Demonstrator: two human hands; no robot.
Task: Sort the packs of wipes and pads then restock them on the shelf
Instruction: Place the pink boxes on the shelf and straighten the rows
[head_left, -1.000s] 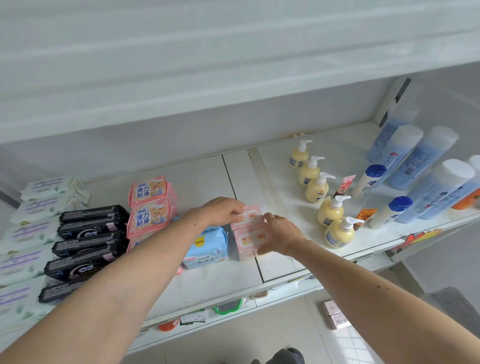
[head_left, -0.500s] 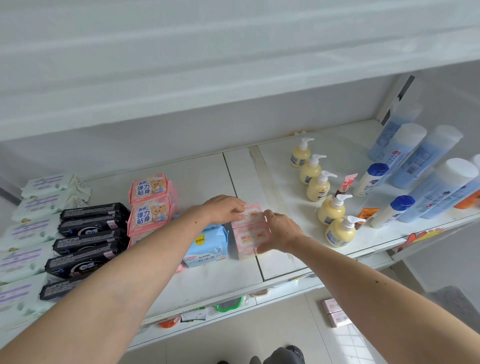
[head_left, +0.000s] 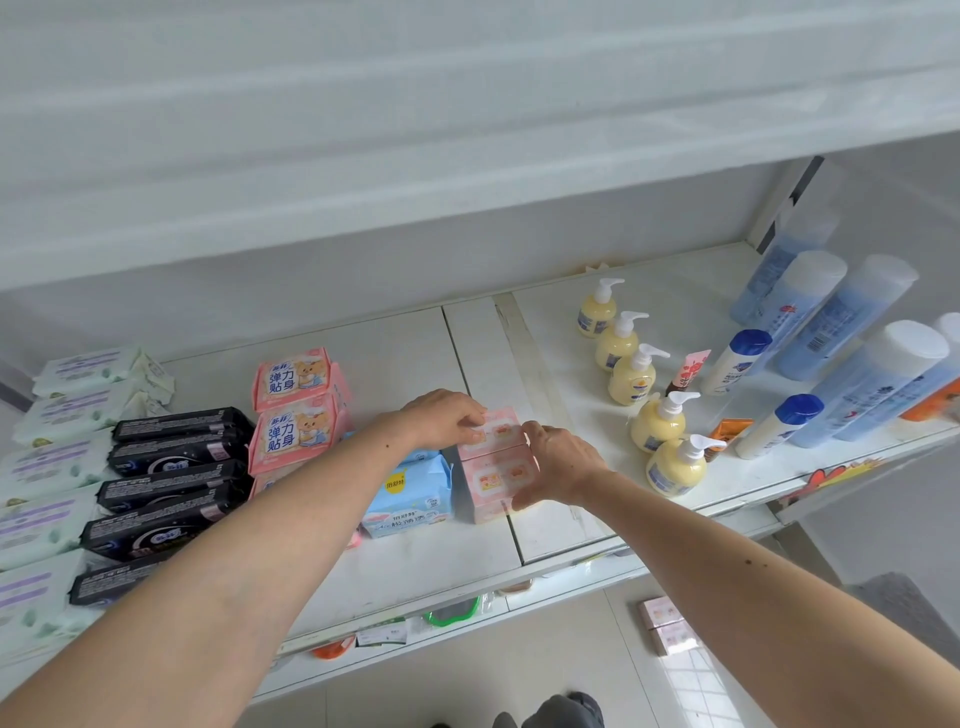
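Observation:
Two pale pink packs (head_left: 500, 470) stand one behind the other on the white shelf (head_left: 415, 566), just right of a blue pack (head_left: 410, 493). My left hand (head_left: 447, 415) pinches the top left of the rear pink pack. My right hand (head_left: 556, 462) grips the right side of the pink packs, thumb on the front one. Left of them stand pink bear-print packs (head_left: 293, 410), black packs (head_left: 166, 483) and pale green wipes packs (head_left: 57, 467) in rows.
Yellow pump bottles (head_left: 644, 410) stand in a row right of the pink packs, with tall blue bottles (head_left: 841, 332) and white tubes farther right. Two more pink packs (head_left: 667, 626) lie on the floor below. An upper shelf overhangs close above.
Both hands stay on the pink packs, shifting only slightly; the packs sit a little more squarely in line.

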